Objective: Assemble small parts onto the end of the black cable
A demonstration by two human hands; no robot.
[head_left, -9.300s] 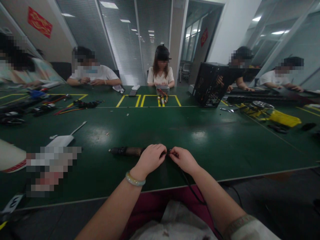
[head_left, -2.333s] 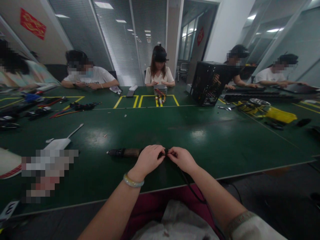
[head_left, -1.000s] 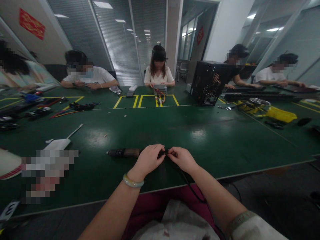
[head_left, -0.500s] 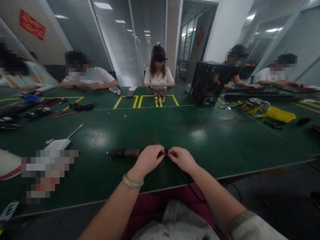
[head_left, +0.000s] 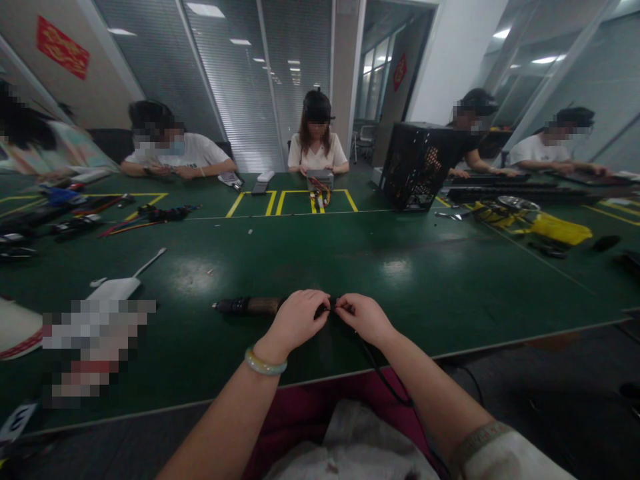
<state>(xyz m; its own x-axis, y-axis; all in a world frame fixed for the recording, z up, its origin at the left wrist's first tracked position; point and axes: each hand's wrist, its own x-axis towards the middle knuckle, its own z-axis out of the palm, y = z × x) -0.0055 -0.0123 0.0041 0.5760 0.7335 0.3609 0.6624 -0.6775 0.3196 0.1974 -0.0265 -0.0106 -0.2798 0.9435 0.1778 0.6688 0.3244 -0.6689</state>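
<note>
One dark tool (head_left: 250,305) lies gripped under the left hand (head_left: 297,315), seemingly to steady it, while the right hand (head_left: 365,317) pinches its fingertips together, contents indistinct.

At the left end of the near edge of the green table (head_left: 300,247), a white label (head_left: 18,420) bore a dark, tilted figure that read as 3. Behind the far edge, left of its middle, a white T-shirt (head_left: 204,151) carried dark lettering (head_left: 189,165); its last letters looked like "ss", the rest too blurred to tell. Farther back, a red sheet (head_left: 63,47) showed golden marks, and a red diamond-shaped sign (head_left: 400,72) on a dark door (head_left: 389,103) was likewise marked; neither could be read.
</note>
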